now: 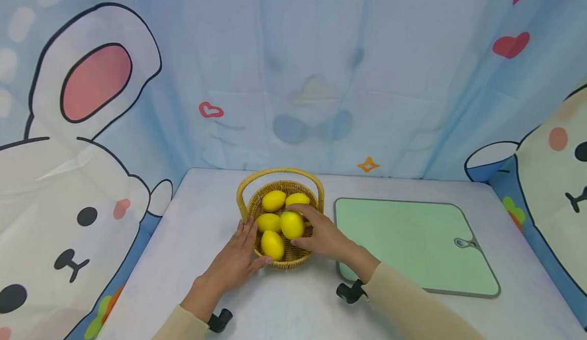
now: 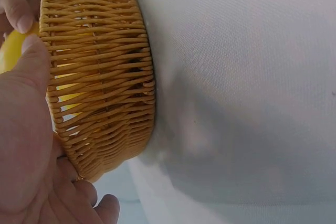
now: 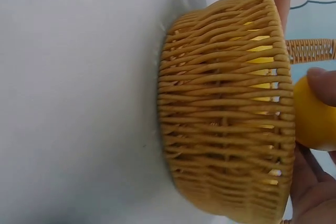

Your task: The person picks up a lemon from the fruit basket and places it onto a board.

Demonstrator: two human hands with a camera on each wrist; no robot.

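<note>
A round wicker basket (image 1: pixel 288 264) with an arched handle (image 1: pixel 284 170) holds several yellow lemons (image 1: pixel 273 201). My left hand (image 1: pixel 236 258) rests against the basket's left side with its fingers fairly straight. Its thumb lies at the front rim, as the left wrist view also shows. Over the basket's right side, my right hand (image 1: pixel 323 233) holds one lemon (image 1: pixel 292 225) between thumb and fingers. In the right wrist view that lemon (image 3: pixel 314 116) sits just beyond the woven rim, partly covered by fingers. The lemons lower in the basket show only through gaps in the weave.
A pale green board (image 1: pixel 408 243) with a grey edge and a hanging hole lies right of the basket. Everything stands on a white-covered table (image 1: pixel 293 309). Behind hangs a blue cartoon curtain (image 1: pixel 312 75).
</note>
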